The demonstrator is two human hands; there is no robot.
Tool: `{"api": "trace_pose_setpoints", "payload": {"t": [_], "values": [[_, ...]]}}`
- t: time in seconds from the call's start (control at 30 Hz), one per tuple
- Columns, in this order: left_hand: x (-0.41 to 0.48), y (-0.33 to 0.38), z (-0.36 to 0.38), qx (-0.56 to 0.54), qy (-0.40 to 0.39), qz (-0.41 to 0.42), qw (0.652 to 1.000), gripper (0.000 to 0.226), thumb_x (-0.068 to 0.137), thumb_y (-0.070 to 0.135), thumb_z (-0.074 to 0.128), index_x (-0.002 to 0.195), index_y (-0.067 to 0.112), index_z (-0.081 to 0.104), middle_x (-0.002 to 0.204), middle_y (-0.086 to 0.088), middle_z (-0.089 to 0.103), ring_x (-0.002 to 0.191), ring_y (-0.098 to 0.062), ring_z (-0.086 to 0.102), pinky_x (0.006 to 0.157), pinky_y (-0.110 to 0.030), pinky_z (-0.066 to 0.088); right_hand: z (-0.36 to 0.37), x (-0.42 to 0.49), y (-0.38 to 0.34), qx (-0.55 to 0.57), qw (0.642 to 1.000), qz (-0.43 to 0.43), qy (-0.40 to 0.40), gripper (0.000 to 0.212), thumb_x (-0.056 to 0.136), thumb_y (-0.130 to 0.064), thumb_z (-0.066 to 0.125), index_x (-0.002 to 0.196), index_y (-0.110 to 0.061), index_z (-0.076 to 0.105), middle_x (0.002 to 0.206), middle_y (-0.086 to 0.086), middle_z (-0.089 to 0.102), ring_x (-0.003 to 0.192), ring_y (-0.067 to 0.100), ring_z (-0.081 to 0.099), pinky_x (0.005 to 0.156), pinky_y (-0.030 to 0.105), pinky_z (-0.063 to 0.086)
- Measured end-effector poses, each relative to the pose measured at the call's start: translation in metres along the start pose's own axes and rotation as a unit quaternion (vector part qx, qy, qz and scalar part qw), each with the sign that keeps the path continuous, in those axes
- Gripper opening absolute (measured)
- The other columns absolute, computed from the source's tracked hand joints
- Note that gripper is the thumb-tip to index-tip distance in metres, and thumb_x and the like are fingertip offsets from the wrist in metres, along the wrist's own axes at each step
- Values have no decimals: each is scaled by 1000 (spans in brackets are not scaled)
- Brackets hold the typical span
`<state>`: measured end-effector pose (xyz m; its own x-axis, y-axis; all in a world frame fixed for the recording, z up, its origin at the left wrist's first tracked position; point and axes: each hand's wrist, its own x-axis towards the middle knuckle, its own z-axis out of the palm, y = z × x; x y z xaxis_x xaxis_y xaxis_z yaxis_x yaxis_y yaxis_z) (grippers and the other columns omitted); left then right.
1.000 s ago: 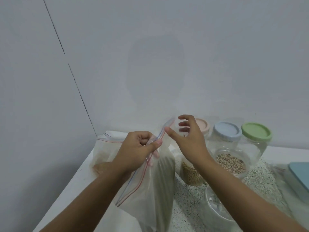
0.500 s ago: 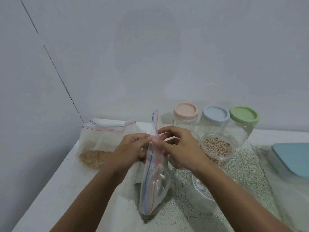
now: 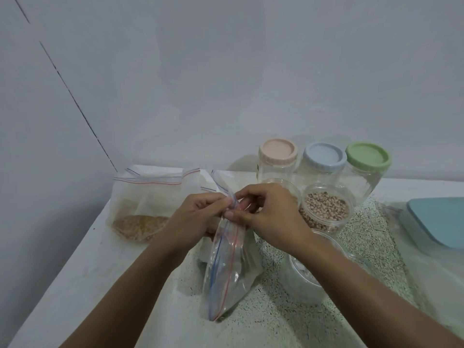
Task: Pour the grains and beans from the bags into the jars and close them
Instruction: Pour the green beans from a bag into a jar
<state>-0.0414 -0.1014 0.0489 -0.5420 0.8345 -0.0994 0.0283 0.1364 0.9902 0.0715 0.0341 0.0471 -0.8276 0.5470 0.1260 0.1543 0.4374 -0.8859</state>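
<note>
A clear zip bag (image 3: 229,272) with a red and blue seal strip stands on the counter in front of me. My left hand (image 3: 193,222) pinches its seal from the left and my right hand (image 3: 266,217) pinches it from the right. Behind my left hand sits a second zip bag (image 3: 143,209) holding brown grain. An open jar (image 3: 326,209) with speckled beans stands right of my right hand. Another open jar (image 3: 281,184) is partly hidden behind that hand. Under my right forearm is a further open clear jar (image 3: 301,280).
Three clear jars stand along the wall with a pink lid (image 3: 277,150), a blue lid (image 3: 322,156) and a green lid (image 3: 367,156). A blue-lidded container (image 3: 442,222) lies at the right edge. The counter (image 3: 88,272) ends at a wall on the left.
My right hand has come to the bag's seal and now pinches it beside my left hand. The bag has been lowered to stand on the counter. The view has tilted down.
</note>
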Motion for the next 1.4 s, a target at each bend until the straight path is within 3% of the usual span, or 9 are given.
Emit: {"api": "trace_pose_setpoints", "payload": {"t": [0.27,0.43,0.57,0.7,0.83,0.93,1.13,1.23,1.4], "values": [[-2,-2,-28,188,155,144,959,26,101,19,61,80,18,77,55,-8,66,50,-32,63,54,-29,50,-14,3,-5,-52,998,-8,39,21,89,-4,65,93,-24,72,75,-5,67,56,1,57,52,18,47],[-17,-4,-67,212,211,165,940,26,83,23,67,62,8,67,44,-6,53,38,-15,54,50,-21,41,-26,-1,-3,-128,992,3,1,37,87,-2,53,114,-27,48,82,-2,62,61,12,56,60,37,51],[-32,1,-83,143,183,174,957,28,82,23,69,61,6,64,47,-15,53,43,-23,51,49,-24,41,-32,-5,-4,-189,982,-9,-29,53,73,4,49,114,-29,36,95,1,57,81,20,57,71,48,52],[-38,8,-76,146,89,180,969,35,91,22,74,58,13,65,52,-8,57,52,-16,52,56,-20,42,-30,-5,-8,-197,975,-105,4,47,70,3,53,101,-30,42,105,-8,46,98,16,50,75,38,47],[-33,10,-60,121,36,178,976,29,89,31,66,63,17,67,65,2,61,66,-7,56,66,-15,44,-22,1,-12,-197,973,-123,-14,9,85,-32,73,88,-32,65,117,-12,46,111,8,50,90,31,45],[-29,10,-49,105,-17,171,979,28,93,24,62,73,5,69,75,-7,66,76,-13,63,75,-19,48,-14,11,-17,-222,973,-52,-19,42,89,-70,53,92,-31,68,110,-11,53,98,7,58,85,34,48],[-15,-8,-45,28,-16,96,995,30,95,35,67,85,7,69,88,-13,70,88,-24,70,84,-33,58,-6,28,-36,-202,978,11,41,73,86,-85,36,54,-20,28,51,-4,31,48,15,32,54,33,31],[-7,-19,-44,26,12,35,999,4,95,18,71,94,16,73,97,-13,70,88,-26,71,79,-29,57,-4,36,-35,-237,971,29,24,66,88,-68,58,51,-19,35,48,-3,32,47,16,33,51,31,32],[4,-30,-43,26,15,-39,999,9,95,16,70,96,20,78,103,-12,72,91,-22,73,74,-30,60,2,46,-16,-204,976,65,32,38,84,-26,63,52,-15,44,52,3,45,50,17,42,54,29,36]]}}
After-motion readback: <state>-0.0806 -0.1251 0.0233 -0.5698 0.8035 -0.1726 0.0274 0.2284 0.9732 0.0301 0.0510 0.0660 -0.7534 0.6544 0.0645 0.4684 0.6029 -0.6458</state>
